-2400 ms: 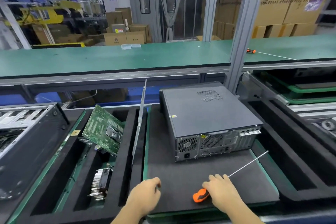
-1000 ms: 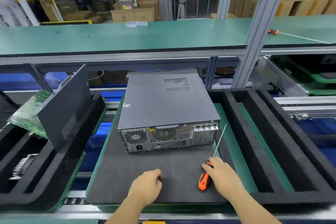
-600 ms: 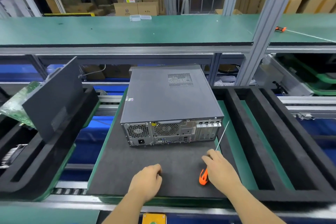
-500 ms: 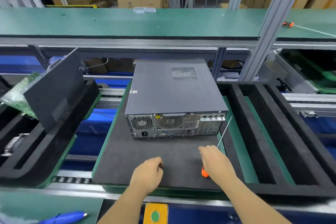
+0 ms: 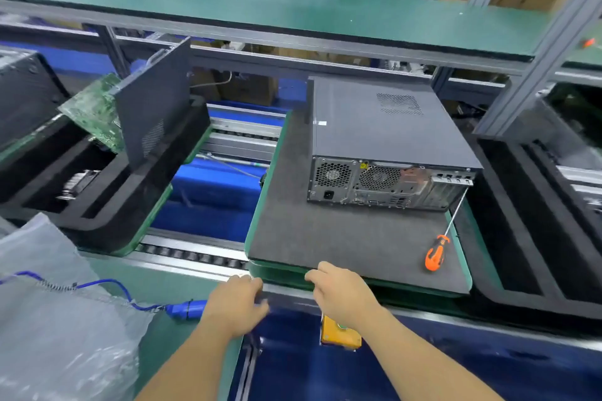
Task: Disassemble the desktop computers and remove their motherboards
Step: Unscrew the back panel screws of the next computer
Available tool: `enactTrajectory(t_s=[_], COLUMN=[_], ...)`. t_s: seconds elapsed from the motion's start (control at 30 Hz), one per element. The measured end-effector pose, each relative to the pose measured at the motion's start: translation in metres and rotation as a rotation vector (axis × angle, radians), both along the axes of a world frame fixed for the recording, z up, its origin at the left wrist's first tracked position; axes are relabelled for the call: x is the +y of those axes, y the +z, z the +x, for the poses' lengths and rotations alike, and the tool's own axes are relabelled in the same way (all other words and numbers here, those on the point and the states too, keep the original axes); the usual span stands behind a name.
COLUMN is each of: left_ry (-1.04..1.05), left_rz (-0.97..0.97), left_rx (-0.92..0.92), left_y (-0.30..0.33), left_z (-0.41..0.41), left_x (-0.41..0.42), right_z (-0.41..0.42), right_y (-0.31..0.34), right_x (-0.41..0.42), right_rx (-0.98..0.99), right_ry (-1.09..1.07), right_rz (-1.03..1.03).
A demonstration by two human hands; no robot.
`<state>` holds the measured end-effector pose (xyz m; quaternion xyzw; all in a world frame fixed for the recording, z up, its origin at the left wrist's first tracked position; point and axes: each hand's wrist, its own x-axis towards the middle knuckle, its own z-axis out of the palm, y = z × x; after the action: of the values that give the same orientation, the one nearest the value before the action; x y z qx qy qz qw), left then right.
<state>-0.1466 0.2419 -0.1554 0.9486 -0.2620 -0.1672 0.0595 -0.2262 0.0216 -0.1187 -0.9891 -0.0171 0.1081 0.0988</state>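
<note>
Desktop computer (image 5: 387, 140) is what we have to open, and it sits closed on the dark foam pad (image 5: 325, 238) of the green tray (image 5: 260, 205), toward the pad's far right, its rear panel of fan grilles and ports facing us. Going left to right: at far left a foam-lined tray (image 5: 107, 215) carries a bare green motherboard (image 5: 94, 111) leaning beside an upright dark side panel (image 5: 153, 114); nearer us lie clear plastic wrap (image 5: 49, 319) and a blue cable (image 5: 97, 286). Our left hand (image 5: 236, 303) rests with loosely curled fingers on the metal rail at the conveyor's near edge, holding nothing; our right hand (image 5: 338, 295) lies just beside it, fingers relaxed over the tray's near lip, also holding nothing. Further right, the orange-handled screwdriver (image 5: 438, 251) lies free on the pad, its shaft pointing at the case's near right corner. We judge the case to be heavy, rigid sheet steel with smooth painted sides that would slide on foam only grudgingly; we would take it by both side walls or the rear edge, never by the fan grilles. The lid's edges may be sharp, and the board inside is fragile, best held by its edges.
</note>
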Motion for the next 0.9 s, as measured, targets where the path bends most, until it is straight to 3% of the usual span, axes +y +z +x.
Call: enactTrajectory(t_s=[0.13,0.37,0.6,0.7,0.9], left_ry=[0.036,0.148,0.047,0.062,0.096], left_rz=[0.237,0.304,0.430,0.394,0.230], left_rx=[0.061,-0.002,0.009,0.178,0.784], left_y=[-0.015,-0.034,-0.040,-0.034,0.042], left_z=[0.003,0.004,0.015,0.026,0.067], left_x=[0.038,0.046,0.030,0.025,-0.017], right_z=[0.000,-0.007,-0.001,0.011,0.053], right_y=[-0.003,-0.002,-0.006,-0.003,0.018], right_x=[0.023,0.022,0.006,-0.002,-0.032], right_rx=[0.031,0.056,0.064,0.031,-0.043], right_ry=[0.007,-0.073,-0.094,-0.058,0.020], right_rz=[-0.006,-0.002,0.024,0.053,0.157])
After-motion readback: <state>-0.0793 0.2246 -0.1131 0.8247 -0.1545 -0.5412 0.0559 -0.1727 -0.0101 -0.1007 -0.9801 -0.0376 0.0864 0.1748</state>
